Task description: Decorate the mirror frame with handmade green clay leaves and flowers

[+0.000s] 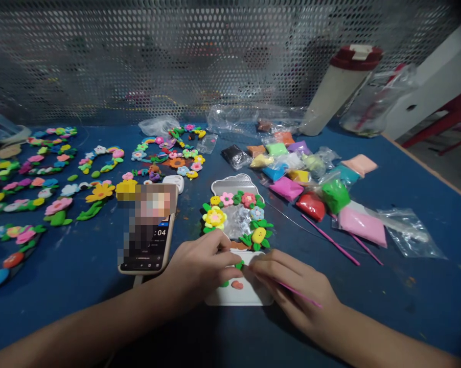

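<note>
A white board [249, 296] lies before me, carrying an orange-pink clay lump [237, 285] and a green clay lump [224, 283]. My left hand [203, 260] is bent over it, thumb and forefinger closed about a small green clay piece [239, 264]. Opposite, my right hand [295, 281] grips a thin pink stick [301, 295], its fingertips close to that piece; the stick's working end is hidden by the fingers. Just beyond the board is a cloud-topped mirror [236, 184] framed with clay flowers and leaves, among them a yellow flower [214, 217].
Left of the board rests a phone [148, 250] with a cable. Decorated clay frames [100, 158] cover the left side. On the right are bags of coloured clay [286, 189], pink sticks [330, 239] and a bottle [336, 87]. A perforated metal panel [157, 61] stands behind.
</note>
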The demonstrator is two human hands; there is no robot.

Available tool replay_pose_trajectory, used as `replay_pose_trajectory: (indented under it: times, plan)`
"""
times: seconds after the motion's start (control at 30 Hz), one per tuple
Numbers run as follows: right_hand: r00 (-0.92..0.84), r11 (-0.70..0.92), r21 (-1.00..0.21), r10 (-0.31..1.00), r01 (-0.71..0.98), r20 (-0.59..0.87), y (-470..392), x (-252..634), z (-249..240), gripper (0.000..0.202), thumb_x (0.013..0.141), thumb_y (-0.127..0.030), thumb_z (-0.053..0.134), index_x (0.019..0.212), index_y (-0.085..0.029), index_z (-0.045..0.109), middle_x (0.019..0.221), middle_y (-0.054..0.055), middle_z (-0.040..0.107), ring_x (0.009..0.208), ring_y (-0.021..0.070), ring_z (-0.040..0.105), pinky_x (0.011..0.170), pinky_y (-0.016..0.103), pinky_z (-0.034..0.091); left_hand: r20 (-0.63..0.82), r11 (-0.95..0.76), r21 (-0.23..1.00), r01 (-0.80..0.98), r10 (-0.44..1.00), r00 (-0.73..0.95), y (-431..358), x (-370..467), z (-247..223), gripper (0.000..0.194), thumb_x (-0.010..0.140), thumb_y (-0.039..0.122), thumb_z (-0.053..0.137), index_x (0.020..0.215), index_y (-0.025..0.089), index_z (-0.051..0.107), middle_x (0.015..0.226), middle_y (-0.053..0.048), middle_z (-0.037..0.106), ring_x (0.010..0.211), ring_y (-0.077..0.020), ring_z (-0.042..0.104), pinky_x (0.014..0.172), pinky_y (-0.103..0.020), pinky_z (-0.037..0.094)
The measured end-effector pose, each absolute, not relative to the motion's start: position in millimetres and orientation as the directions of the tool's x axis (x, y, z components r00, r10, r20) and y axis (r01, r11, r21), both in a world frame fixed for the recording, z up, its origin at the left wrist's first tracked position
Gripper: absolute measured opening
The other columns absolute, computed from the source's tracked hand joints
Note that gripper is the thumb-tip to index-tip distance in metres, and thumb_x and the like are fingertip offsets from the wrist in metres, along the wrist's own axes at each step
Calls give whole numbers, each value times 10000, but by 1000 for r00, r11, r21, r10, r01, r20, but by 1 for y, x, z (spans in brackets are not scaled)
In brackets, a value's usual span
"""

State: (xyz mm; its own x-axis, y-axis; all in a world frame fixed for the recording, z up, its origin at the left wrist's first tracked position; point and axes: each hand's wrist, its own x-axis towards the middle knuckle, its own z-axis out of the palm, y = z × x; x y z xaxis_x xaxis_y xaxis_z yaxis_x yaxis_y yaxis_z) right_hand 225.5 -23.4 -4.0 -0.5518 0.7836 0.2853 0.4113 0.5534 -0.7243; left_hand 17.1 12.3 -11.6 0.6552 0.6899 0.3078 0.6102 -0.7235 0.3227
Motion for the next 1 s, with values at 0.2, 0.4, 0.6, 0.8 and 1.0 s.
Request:
replay_pose_trajectory:
  times: [0.2,0.4,0.6,0.8,1.0]
  plan:
    - [-547,552,-718,788,423,284,-22,225,-3,240,871,-65,375,990,-138,571,844,70,601,754,134,553,676,219,472,342,-727,302,616,686,642,10,17,-14,139,804,362,620,808,224,640,740,28,506,575,-78,484,459,-196,306]
    - [-539,567,-700,786,434,302,-23,225,-6,223,866,-66,384,955,-135,577,834,68,597,741,129,554,669,207,474,344,-744,301,597,668,660,10,18,-12,220,872,360,521,751,207,621,717,26,498,587,-82,486,464,-197,297]
    - [-541,545,-728,792,417,284,-24,224,-4,222,866,-64,401,968,-154,577,856,58,597,761,126,561,682,216,472,338,-745,306,593,667,664,11,19,-11,265,892,360,481,735,202,624,706,23,497,571,-77,470,463,-192,295]
    - [-537,543,-738,792,400,291,-24,225,-3,215,869,-76,423,982,-157,588,880,73,603,788,137,576,684,234,484,330,-744,310,591,668,667,12,18,-13,152,849,325,563,775,218,642,715,30,502,586,-78,477,468,-193,295]
    - [-542,556,-735,783,389,306,-24,224,-5,252,872,-70,415,1025,-161,593,894,83,608,800,139,588,686,239,498,302,-722,339,604,691,657,11,17,-14,80,763,277,674,803,215,643,722,41,493,585,-70,494,469,-184,310]
